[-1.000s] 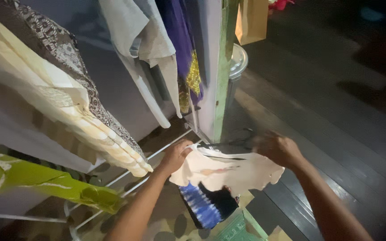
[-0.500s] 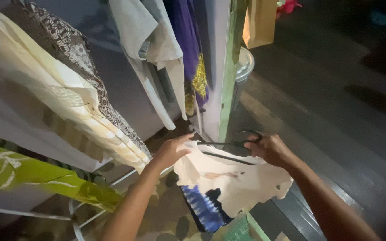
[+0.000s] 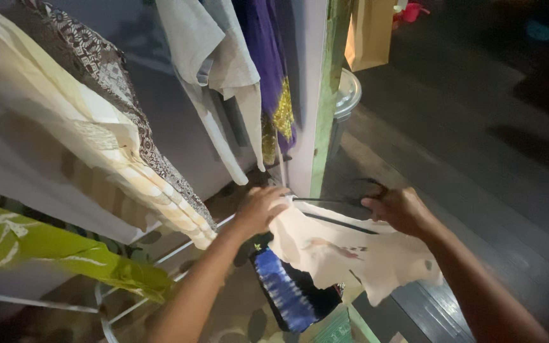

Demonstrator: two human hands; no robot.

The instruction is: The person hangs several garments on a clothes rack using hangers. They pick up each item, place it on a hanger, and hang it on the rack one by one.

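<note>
Your left hand [image 3: 260, 209] and right hand [image 3: 400, 209] hold a cream shirt [image 3: 351, 254] between them, low in front of a green post [image 3: 323, 108], in dim light. The left hand's fingers are curled over the shirt's near edge, gripping the cloth. The right hand is closed on a black hanger [image 3: 338, 206] whose thin bar runs across the top of the shirt toward the left hand; its hook pokes up just above your knuckles. The shirt spreads out flat and slightly tilted between your hands, its ragged lower edge drooping toward the dark plank floor [image 3: 478, 159], with a faint reddish mark near its middle.

Directly beneath the shirt hangs a blue-and-black tie-dye cloth [image 3: 284, 292], partly covered by it. A white rack [image 3: 160, 260] of thin rails runs from under your left forearm toward the lower left. To the left, a cream garment [image 3: 65, 133] and a black-and-white patterned cloth [image 3: 103, 70] drape over the rack, with a lime-green cloth [image 3: 52, 254] below them. Above your hands hang a grey shirt [image 3: 211, 57] and a purple garment [image 3: 265, 51] with gold trim. Behind the post stand a metal bin [image 3: 347, 95] and a tan paper bag [image 3: 370, 32].
</note>
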